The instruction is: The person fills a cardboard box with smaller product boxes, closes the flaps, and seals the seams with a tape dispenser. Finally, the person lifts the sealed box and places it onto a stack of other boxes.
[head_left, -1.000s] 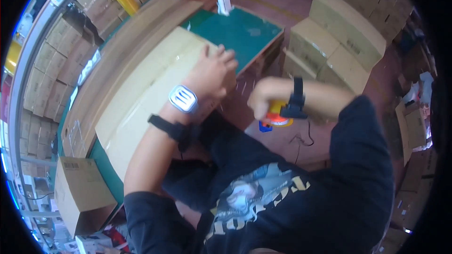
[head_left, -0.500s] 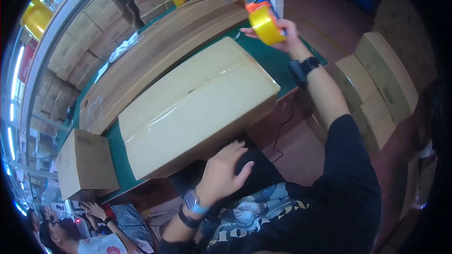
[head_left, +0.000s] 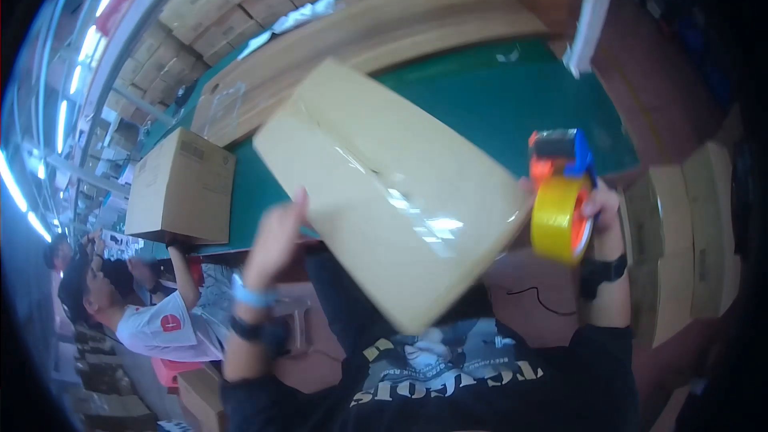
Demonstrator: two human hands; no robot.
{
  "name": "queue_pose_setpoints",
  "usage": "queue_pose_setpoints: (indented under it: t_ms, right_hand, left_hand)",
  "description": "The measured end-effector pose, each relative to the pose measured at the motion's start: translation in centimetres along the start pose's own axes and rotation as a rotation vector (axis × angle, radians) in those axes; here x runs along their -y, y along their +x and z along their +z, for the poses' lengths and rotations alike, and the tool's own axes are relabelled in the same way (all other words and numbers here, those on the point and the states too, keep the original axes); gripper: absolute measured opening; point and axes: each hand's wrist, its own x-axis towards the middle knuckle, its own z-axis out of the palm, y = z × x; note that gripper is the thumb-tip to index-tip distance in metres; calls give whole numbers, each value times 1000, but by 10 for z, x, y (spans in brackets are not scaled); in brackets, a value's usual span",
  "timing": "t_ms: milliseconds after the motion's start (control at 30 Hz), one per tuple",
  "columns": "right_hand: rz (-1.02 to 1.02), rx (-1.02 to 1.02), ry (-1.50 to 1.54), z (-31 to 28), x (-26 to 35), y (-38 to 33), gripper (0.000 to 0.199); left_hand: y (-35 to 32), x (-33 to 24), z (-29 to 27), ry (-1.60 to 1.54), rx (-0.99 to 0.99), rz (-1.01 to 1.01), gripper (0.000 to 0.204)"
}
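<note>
A long, closed cardboard box (head_left: 360,144) with shiny clear tape along its top seam sits turned at an angle, its near corner jutting past the table edge toward me. My right hand (head_left: 604,206) grips a tape dispenser (head_left: 562,192) with a blue and orange frame and a yellow roll. A fingertip of that hand appears to meet the box's right end. My left hand (head_left: 274,244), smeared by motion, is by the box's left side with one finger pointing up; its other fingers are unclear, and whether it touches the box I cannot tell.
A green-topped table (head_left: 472,80) carries long wooden boards (head_left: 384,28) at the back. A smaller carton (head_left: 184,188) stands at its left. At the far left a person (head_left: 152,312) reaches under that carton. Open cartons (head_left: 688,248) are at right, beside a white post (head_left: 592,8).
The box has swung round, its right end now nearer me. My right hand brought the tape dispenser down from the far right to the box's end. My left hand moved left to the box's side.
</note>
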Motion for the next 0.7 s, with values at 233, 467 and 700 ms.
queue_pose_setpoints:
  t_ms: [233, 467, 700]
  right_hand:
    - [-12, 526, -338, 146, -132, 38, 83]
    - [-330, -58, -506, 115, 42, 7, 80]
    - [-260, -364, -689, -35, 243, 107, 51]
  left_hand:
    - [205, -91, 0, 978, 78, 206, 110]
    - [207, -143, 153, 1009, 190, 388, 109]
    - [154, -160, 235, 868, -122, 824, 102]
